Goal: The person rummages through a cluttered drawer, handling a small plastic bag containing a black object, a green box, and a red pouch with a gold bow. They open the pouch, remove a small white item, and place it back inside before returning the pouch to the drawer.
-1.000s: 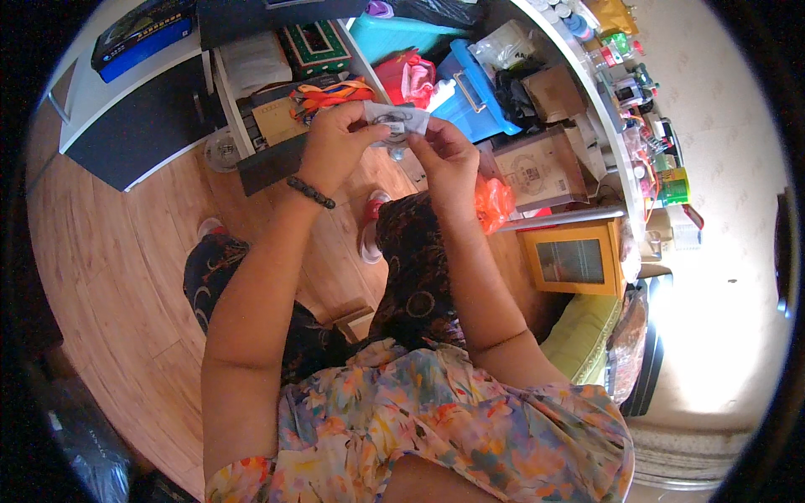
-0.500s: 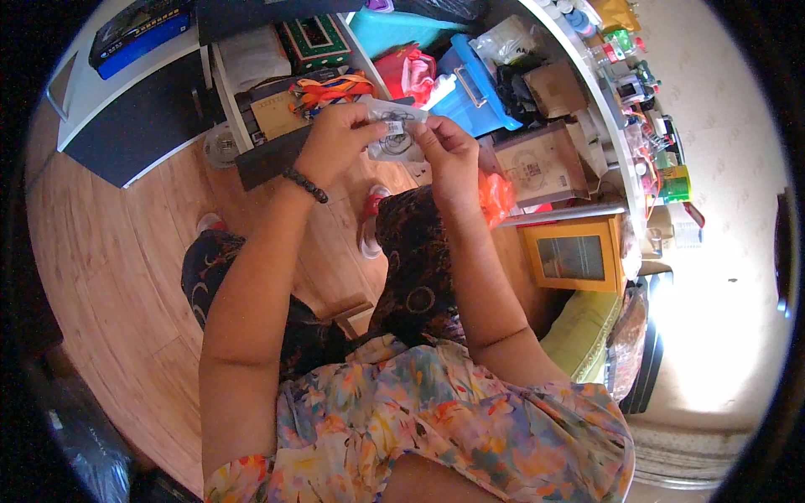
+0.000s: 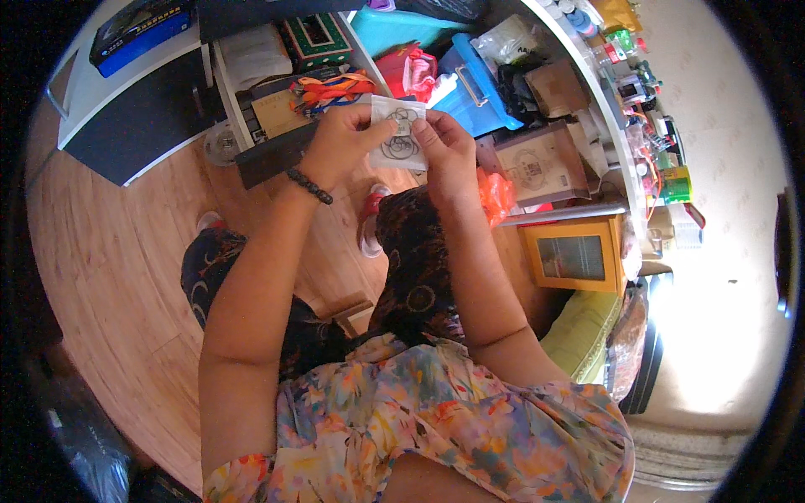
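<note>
A small clear plastic bag [image 3: 401, 152] with thin dark loops inside, like a coiled cord or bands, is stretched flat between my two hands. My left hand [image 3: 340, 144], with a dark beaded bracelet [image 3: 309, 185] at the wrist, pinches its left side, thumb on the front. On the other side my right hand [image 3: 449, 151] grips the bag, its thumb near the middle by a small white label. Behind the hands is an open drawer [image 3: 277, 155] holding colourful ribbons [image 3: 335, 90], a tan envelope-like item [image 3: 279, 114] and a green patterned box [image 3: 314, 40].
Right of the drawer, a shelf space holds a blue plastic bin [image 3: 474, 88], a red bag [image 3: 407, 70] and a cardboard box [image 3: 541, 166]. An orange plastic bag [image 3: 496, 197] hangs near my right forearm. A small wooden cabinet [image 3: 573, 254] and a green cushion [image 3: 581, 331] stand at the right.
The plastic bag has been turned flatter toward me and straightened, so its loops show more clearly. Both hands keep their hold with only slight shifts.
</note>
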`<state>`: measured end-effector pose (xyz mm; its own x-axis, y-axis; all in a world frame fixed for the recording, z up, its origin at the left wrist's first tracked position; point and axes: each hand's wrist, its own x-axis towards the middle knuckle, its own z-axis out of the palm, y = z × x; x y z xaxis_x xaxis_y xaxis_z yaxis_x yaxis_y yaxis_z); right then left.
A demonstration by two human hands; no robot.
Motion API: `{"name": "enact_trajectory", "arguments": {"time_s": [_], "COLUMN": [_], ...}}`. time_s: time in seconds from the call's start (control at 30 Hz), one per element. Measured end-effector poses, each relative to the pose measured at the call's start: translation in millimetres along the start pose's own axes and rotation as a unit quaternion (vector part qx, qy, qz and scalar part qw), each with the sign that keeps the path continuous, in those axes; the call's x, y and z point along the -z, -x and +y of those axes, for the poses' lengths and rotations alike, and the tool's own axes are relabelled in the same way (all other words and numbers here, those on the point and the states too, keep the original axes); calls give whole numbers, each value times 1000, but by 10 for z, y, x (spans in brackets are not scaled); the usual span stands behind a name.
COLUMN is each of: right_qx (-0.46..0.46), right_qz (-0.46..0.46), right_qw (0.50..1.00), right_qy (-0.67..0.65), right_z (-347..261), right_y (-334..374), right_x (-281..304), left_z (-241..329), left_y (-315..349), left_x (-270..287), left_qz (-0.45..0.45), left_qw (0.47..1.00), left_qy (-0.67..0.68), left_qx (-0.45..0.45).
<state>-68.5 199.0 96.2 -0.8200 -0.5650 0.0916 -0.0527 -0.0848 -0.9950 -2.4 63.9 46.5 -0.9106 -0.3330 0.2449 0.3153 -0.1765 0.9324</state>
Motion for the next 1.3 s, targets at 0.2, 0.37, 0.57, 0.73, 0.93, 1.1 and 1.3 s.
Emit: {"name": "enact_trajectory", "arguments": {"time_s": [0.2, 0.37, 0.57, 0.73, 0.93, 1.1, 1.3], "right_qx": [-57, -57, 4, 37, 8, 10, 18], "right_qz": [-41, -30, -38, -36, -31, -88, -96], "right_qw": [990, 993, 999, 998, 998, 995, 993], "right_qy": [-126, -98, -36, 43, 60, 52, 73], "right_z": [16, 29, 24, 3, 12, -23, -19], "right_y": [-53, -47, -73, -106, -115, -77, -57], "right_x": [68, 73, 80, 134, 140, 110, 125], "left_z": [-17, -75, 1, 3, -11, -61, 113], "left_y": [-23, -27, -2, 20, 1, -23, 26], "left_x": [40, 35, 4, -20, 9, 16, -11], "left_qz": [-43, -15, -40, -47, -50, -29, -35], "left_qw": [998, 997, 993, 996, 995, 992, 989], "left_qy": [-52, -57, -113, -80, -76, -117, -130], "left_qx": [-11, -38, -2, 6, 31, 23, 60]}}
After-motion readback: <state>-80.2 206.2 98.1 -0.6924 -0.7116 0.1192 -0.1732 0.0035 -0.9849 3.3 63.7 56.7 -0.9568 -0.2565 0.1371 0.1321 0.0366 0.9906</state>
